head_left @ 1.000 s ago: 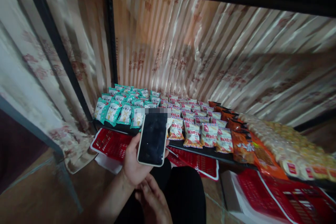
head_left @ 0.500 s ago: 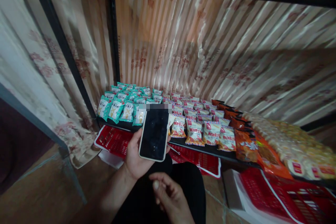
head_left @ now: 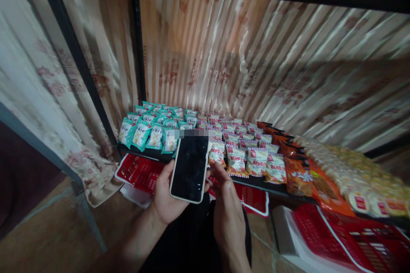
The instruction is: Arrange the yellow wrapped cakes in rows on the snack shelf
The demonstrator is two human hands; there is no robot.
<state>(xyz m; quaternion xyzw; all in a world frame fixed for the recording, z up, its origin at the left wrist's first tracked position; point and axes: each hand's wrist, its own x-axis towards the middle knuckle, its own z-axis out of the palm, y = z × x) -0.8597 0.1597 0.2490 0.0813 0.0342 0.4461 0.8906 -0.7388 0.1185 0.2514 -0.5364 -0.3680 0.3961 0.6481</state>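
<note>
A smartphone (head_left: 188,168) with a dark screen and a pale case lies in my left hand (head_left: 165,196), tilted towards me, with the fingers wrapped round its back and edges. Close to the phone's lower right edge is my right hand (head_left: 227,204), its fingers partly bent and apart; whether a fingertip touches the case I cannot tell. Beyond the phone, teal snack packets (head_left: 141,132) stand in rows on a dark shelf (head_left: 265,184). To their right are white and red snack packets (head_left: 237,160).
Orange snack bags (head_left: 299,175) and pale round packaged items (head_left: 361,200) fill the shelf's right part. Red baskets (head_left: 137,170) sit below, another red basket (head_left: 361,243) at right by a white box (head_left: 285,232). Curtains (head_left: 205,51) hang behind a black frame post (head_left: 137,38).
My right hand has risen from above my lap to the phone's right side, its fingers reaching forward. The phone, held in my left hand, sits slightly lower in view.
</note>
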